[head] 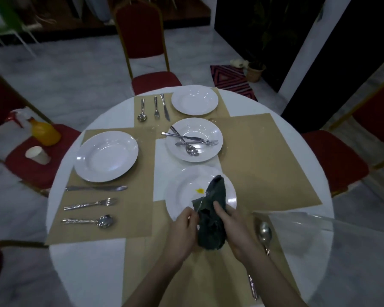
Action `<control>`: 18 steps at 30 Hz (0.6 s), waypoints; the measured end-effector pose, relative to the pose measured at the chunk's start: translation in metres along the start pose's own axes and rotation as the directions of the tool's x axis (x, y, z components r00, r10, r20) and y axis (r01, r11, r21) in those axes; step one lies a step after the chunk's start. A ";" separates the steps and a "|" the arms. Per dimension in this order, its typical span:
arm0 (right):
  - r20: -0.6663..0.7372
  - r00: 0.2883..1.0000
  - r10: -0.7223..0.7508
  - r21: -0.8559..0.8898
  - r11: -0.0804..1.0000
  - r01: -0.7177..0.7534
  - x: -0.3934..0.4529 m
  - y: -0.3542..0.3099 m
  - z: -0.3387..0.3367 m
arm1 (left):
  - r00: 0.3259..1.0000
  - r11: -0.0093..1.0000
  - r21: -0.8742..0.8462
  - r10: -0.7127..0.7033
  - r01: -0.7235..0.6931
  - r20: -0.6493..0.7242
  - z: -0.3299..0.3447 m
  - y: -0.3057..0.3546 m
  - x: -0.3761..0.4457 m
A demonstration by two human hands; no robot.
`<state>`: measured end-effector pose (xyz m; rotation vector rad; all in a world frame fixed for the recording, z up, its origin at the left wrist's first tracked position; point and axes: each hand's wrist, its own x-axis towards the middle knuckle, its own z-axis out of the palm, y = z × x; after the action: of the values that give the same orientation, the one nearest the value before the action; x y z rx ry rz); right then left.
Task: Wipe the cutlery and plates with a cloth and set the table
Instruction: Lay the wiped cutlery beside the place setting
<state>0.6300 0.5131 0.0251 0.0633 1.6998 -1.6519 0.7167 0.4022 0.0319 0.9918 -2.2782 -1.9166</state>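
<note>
Head view, round white table point(87, 262). Both hands at 6 o'clock, working a dark cloth point(212, 218) over the near plate point(180, 196).

- Left hand point(183, 231): fingers curled, pinching the cloth's left edge; also appears to pinch a thin metal piece there, too small to identify.
- Right hand point(233, 229): grasping the cloth from the right, thumb laid across it.
- Cloth: bunched between the hands, its upper end draped onto the near plate.
- Near plate: yellow spot point(200, 191) on its face, just left of the cloth.
- Centre plate point(215, 131): at 12 o'clock from the near plate, holds a loose pile of cutlery point(187, 140).
- 9 o'clock setting: plate point(105, 156) with knife point(97, 188), fork point(90, 203) and spoon point(88, 221) beside it on a tan placemat point(142, 218).
- 12 o'clock setting: plate point(194, 99); spoon, fork, knife to its left.
- Single spoon point(265, 232) just right of the right hand.
- Red chair at 9 o'clock carries an orange spray bottle point(43, 130) and a paper cup point(37, 154).
</note>
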 end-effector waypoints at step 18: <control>-0.264 0.963 0.050 0.063 0.997 -0.035 -0.024 0.022 -0.001 | 0.999 0.998 0.061 0.031 -0.029 -0.031 0.031 -0.033 -0.080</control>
<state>0.6585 0.5282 0.0195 0.3616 1.8320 -1.7210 0.7839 0.4649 0.0256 0.9804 -2.3323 -1.8178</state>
